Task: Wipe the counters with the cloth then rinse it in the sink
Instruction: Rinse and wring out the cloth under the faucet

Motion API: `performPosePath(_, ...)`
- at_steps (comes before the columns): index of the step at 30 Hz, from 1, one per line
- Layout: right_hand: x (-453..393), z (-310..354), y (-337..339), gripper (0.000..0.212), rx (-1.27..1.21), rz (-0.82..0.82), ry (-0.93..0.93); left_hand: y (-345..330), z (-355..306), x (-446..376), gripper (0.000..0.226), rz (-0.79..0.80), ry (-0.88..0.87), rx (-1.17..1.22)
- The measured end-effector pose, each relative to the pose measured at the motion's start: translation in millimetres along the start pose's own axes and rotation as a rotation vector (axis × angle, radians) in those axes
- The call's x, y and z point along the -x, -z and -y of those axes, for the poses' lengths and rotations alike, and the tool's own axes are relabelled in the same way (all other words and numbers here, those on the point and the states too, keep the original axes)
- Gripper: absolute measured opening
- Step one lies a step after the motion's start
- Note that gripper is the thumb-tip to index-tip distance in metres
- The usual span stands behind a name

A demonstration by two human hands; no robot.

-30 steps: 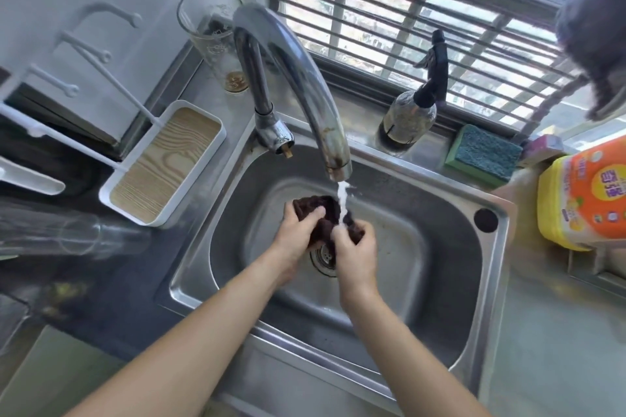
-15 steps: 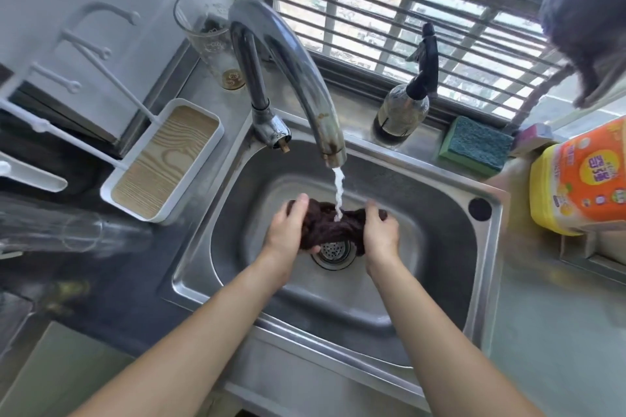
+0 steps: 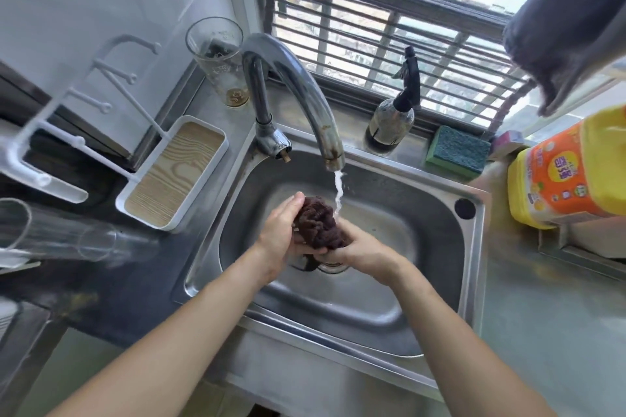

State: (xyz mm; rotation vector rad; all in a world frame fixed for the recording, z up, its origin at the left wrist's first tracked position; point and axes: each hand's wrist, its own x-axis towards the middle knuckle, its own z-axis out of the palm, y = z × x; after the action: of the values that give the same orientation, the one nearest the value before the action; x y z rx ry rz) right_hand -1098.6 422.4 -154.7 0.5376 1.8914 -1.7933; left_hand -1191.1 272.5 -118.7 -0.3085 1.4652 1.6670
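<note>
Between both hands: dark brown cloth [image 3: 318, 227], bunched, wet; left hand [image 3: 279, 234] and right hand [image 3: 355, 252] squeezing it; water stream [image 3: 338, 193] just beside.

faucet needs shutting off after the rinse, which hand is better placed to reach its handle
Probably the left. The left hand grips the cloth on the side nearer the faucet base and its stub handle; the right hand sits farther, across the water stream.
</note>
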Motion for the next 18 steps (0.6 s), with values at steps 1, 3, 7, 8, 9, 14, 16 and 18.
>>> performPosePath(1,-1.7,3.4,-0.7,0.058,0.010,-0.084,0.007,5.9,-2.6,-1.4,0.039,-0.012,-0.004,-0.026)
performPosePath(3,-4.4,5.2,-0.3,0.043,0.104,-0.235,0.019,18.0,-8.3,-5.0,0.036,-0.089,-0.010,-0.086)
performPosePath(7,-1.1,13.3,-2.6,0.041,0.214,-0.430,0.074,38.9,-10.2,-18.5,0.027,-0.241,0.036,-0.167)
performPosePath(8,1.4,18.1,-4.2,0.041,0.237,-0.455,0.118,42.4,-7.9,-23.5,0.024,-0.270,0.068,-0.187)
performPosePath(9,4.2,22.5,-5.1,0.041,0.248,-0.465,0.169,44.8,-5.0,-28.3,0.021,-0.301,0.103,-0.227)
performPosePath(14,13.0,39.2,-2.4,0.037,0.344,-0.406,0.301,43.8,6.2,-38.2,0.063,-0.199,-0.152,-0.827)
performPosePath(16,14.0,41.0,-0.3,0.037,0.430,-0.425,0.339,37.5,7.6,-33.0,0.089,0.160,-0.278,-0.855)
performPosePath(18,14.0,42.1,2.4,0.035,0.466,-0.432,0.372,28.6,9.8,-30.0,0.102,0.436,-0.246,-0.793)
